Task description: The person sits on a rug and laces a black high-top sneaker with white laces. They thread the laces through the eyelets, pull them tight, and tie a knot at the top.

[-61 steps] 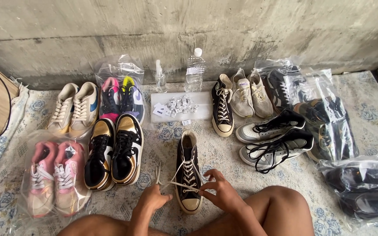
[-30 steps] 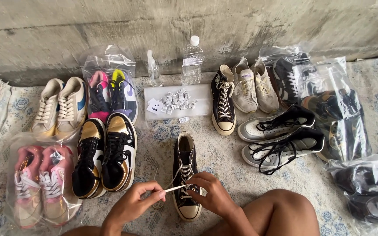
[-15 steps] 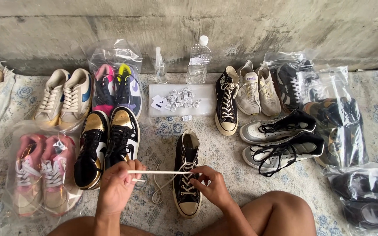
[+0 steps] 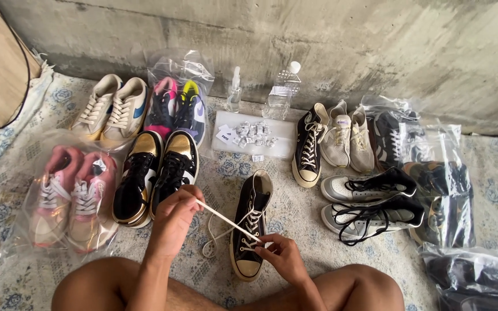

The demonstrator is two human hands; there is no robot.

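I am watching the left hand [image 4: 174, 216], fingers pinched shut on a white lace [image 4: 223, 219], drawing it taut up toward the left of centre. The right hand [image 4: 280, 257] is pinching the lace's other end at the eyelets of a black high-top sneaker [image 4: 250, 230], which is lying on the patterned mat [image 4: 295, 207] at lower centre, beside black-and-gold sneakers [image 4: 157, 175].

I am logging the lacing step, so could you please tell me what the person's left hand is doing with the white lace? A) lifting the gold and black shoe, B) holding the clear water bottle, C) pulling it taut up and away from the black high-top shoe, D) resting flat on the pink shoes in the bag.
C: the left hand pinches the white lace, which runs taut down to the black high-top shoe, where the right hand steadies it.
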